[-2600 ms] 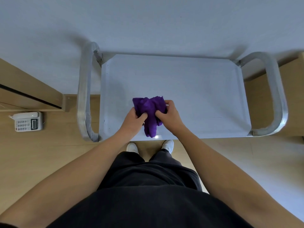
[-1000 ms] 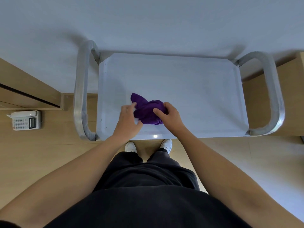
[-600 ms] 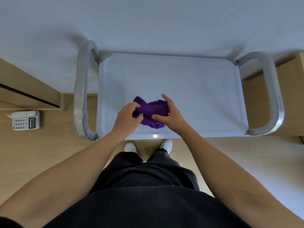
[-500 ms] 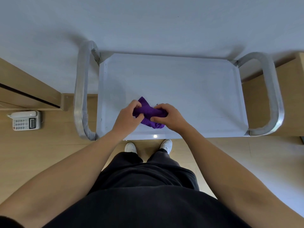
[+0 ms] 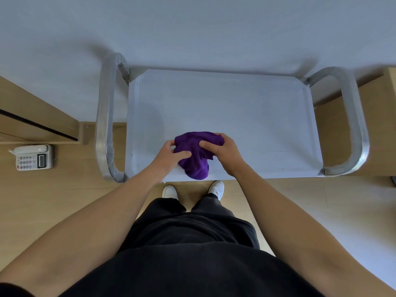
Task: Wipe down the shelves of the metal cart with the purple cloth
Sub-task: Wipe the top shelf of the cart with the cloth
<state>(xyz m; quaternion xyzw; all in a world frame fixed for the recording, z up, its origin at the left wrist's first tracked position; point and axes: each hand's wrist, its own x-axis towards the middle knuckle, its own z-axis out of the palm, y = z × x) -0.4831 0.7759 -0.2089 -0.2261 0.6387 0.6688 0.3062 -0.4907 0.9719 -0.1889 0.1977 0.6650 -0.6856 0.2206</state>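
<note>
My left hand (image 5: 169, 155) grips the left side of the purple cloth (image 5: 197, 161). Its fingers are curled round the cloth's edge and the thumb is pressed across the top. My right hand (image 5: 225, 155) grips the right side, with the thumb laid on the cloth's middle and the fingers wrapped over its far edge. The cloth is bunched into a crumpled wad between my two hands, and a loose end trails down toward me. I cannot tell whether the wad rests on the surface or is held just above it.

The cloth is over the near middle of the top shelf (image 5: 246, 116) of the metal cart (image 5: 304, 168), and its trailing end reaches the shelf's near rim. The shelf is a pale, flat tray with a low raised lip.

A looped tubular left handle (image 5: 105, 125) rises at one end of the cart and a matching right handle (image 5: 355, 129) at the other. The far side of the cart is close to a pale wall (image 5: 192, 28).

My white shoes (image 5: 170, 192) show just under the near rim, on a light wooden floor (image 5: 53, 200), with my dark trousers (image 5: 192, 232) below them. A white telephone (image 5: 34, 157) lies on the floor well to the left of the cart, beside a wooden panel (image 5: 32, 116).
</note>
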